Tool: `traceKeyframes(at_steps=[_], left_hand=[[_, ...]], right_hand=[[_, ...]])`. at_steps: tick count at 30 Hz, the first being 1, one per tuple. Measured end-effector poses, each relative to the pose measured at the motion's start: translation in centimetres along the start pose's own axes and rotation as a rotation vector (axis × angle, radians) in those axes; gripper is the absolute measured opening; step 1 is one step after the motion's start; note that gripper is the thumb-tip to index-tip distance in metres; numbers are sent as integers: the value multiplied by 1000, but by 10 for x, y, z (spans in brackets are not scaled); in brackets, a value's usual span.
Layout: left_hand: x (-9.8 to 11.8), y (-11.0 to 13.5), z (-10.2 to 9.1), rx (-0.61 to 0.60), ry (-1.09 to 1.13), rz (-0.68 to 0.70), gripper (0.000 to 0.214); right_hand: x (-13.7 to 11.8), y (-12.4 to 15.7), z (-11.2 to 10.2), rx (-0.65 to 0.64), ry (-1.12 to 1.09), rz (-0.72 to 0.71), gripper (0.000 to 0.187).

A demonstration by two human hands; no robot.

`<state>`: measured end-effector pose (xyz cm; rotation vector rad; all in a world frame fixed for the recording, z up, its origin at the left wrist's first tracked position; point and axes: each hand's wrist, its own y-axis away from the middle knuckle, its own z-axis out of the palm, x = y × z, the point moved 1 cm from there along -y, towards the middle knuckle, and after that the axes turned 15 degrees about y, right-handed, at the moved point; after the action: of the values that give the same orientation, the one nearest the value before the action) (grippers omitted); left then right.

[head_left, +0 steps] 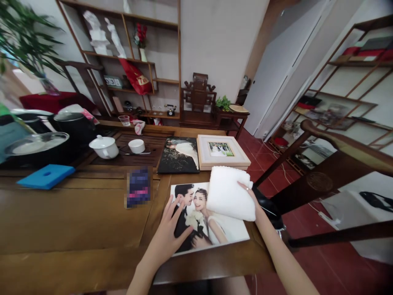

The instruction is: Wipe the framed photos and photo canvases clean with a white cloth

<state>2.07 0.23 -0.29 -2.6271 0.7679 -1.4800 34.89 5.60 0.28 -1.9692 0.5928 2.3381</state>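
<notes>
A wedding photo print (199, 233) of a couple lies on the wooden table in front of me. My left hand (170, 229) rests on its left side with the fingers spread, holding nothing. My right hand (252, 198), with a ring on one finger, grips a folded white towel (230, 192) at its right edge. The towel covers the print's upper right part. Some of my right fingers are hidden by the towel. Just behind the print are a dark photo panel (175, 157) and a pale framed photo (222, 151) side by side.
The wooden table (92, 221) also holds a blue block (46, 176), a blurred dark packet (138, 187), a lidded white teapot (104, 146), a white cup (136, 146) and a glass-lidded pan (37, 143). A wooden chair (294, 188) stands close on the right.
</notes>
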Motion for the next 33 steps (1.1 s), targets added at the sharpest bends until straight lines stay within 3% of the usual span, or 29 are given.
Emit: traceKeyframes(at_steps=[4, 13, 18, 33], left_hand=[[-2, 1, 1, -1, -7, -2, 69], [-1, -1, 1, 9, -15, 2, 70], [-1, -4, 1, 17, -15, 32, 69], [11, -5, -2, -14, -12, -14, 69]], right_hand=[[0, 9, 8, -43, -68, 13, 33], [0, 21, 5, 11, -191, -68, 33], [0, 20, 0, 25, -203, -93, 29], [-2, 25, 10, 69, -163, -67, 32]])
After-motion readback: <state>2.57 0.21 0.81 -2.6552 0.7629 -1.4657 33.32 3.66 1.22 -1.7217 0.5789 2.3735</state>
